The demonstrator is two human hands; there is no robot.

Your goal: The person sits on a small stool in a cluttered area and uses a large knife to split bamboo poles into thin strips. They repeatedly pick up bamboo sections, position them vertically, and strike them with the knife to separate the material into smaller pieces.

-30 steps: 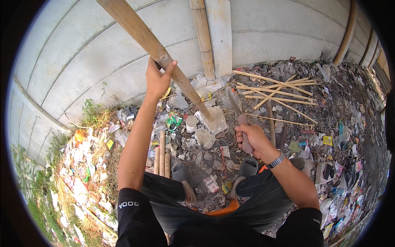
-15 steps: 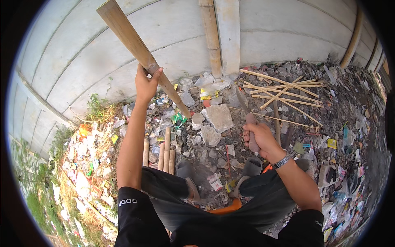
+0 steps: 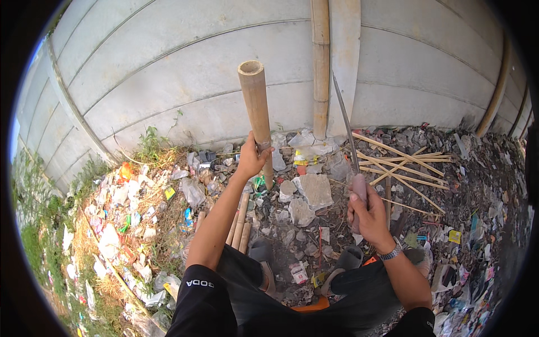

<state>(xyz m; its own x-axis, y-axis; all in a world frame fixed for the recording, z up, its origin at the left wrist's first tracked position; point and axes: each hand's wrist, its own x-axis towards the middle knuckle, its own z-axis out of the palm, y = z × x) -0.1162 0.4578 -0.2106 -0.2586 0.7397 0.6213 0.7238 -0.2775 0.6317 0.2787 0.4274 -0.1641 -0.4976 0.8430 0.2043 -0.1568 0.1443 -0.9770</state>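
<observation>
A thick bamboo pole (image 3: 255, 104) stands nearly upright before me, its hollow top end showing. My left hand (image 3: 252, 158) is closed around its lower part, just under the middle. The pole's foot meets the littered ground beside broken concrete pieces (image 3: 312, 191). In my right hand (image 3: 368, 216) is a long-bladed knife (image 3: 349, 135), gripped by its brownish handle. Its dark blade points up and away, apart from the pole. Thin split bamboo strips (image 3: 401, 164) lie crossed on the ground beyond the knife.
Short bamboo pieces (image 3: 238, 224) lie by my left foot. A grey panel wall (image 3: 196, 73) runs along the back, with a bamboo post (image 3: 320, 67) against it. Trash covers the ground, and a bright heap of litter (image 3: 112, 224) lies at left. Something orange (image 3: 314, 305) shows beneath me.
The bamboo pole has swung from a leftward lean to nearly upright. The knife in my right hand has been raised, its blade now steeper. My view has tilted up and left.
</observation>
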